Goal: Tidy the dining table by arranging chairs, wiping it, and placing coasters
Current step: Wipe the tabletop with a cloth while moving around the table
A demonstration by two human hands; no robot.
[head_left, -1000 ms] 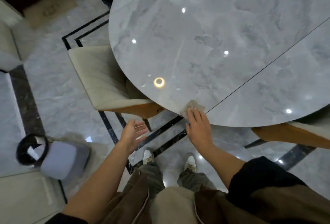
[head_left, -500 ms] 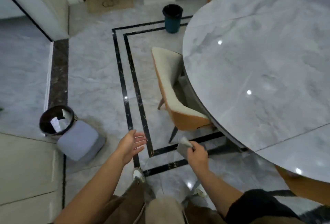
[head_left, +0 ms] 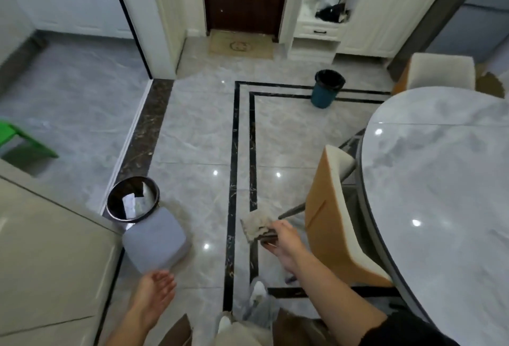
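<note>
Currently, the wiping cloth point(head_left: 256, 225) is held above the floor, just left of the chair point(head_left: 332, 224) and apart from the marble surface point(head_left: 440, 208). The right hand point(head_left: 285, 238) grips it with curled fingers. The left hand point(head_left: 155, 290) hangs palm-up, fingers relaxed, near the grey-lidded bin point(head_left: 154, 243).

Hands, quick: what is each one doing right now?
Left hand: open, holding nothing.
Right hand: closed on the wiping cloth.

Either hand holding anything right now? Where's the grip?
The right hand holds the cloth, grip on the edge nearest the palm; the rest sticks out over the floor. The left hand is open and holds nothing.
</note>
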